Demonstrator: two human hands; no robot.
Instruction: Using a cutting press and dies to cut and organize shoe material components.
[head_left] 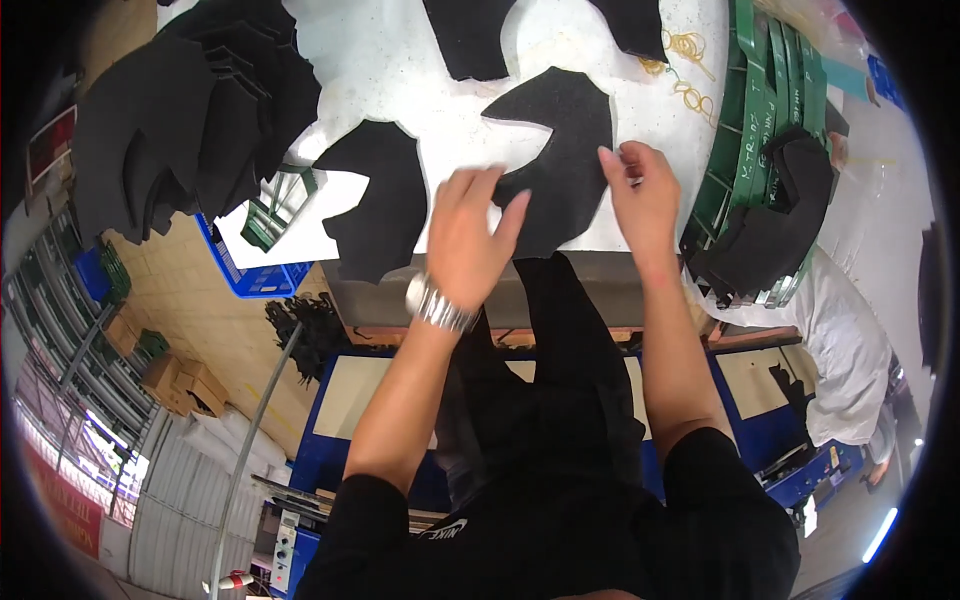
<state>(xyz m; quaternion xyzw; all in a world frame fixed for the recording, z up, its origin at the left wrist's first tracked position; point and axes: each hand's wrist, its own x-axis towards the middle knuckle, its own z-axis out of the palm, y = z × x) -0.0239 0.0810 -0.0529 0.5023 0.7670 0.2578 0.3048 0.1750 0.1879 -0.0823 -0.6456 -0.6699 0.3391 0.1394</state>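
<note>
Several flat black cut pieces, apparently foam or fabric, lie on a white table (460,145). My left hand (465,235), with a metal watch on its wrist, is open and slightly blurred. It is between a notched black piece on the left (385,200) and a curved black piece in the middle (575,165), its thumb over the latter's left side. My right hand (645,195) is by the right edge of that curved piece, fingers bent and the thumb apart from them. Nothing shows in its grasp. Whether either hand touches the piece I cannot tell.
A tall stack of black pieces (190,110) covers the table's left end. More pieces (465,35) lie at the far edge, near yellowish strings (690,70). Green crates (755,120) stand at right, with black pieces (775,220) on them. Below left is a blue crate (265,280).
</note>
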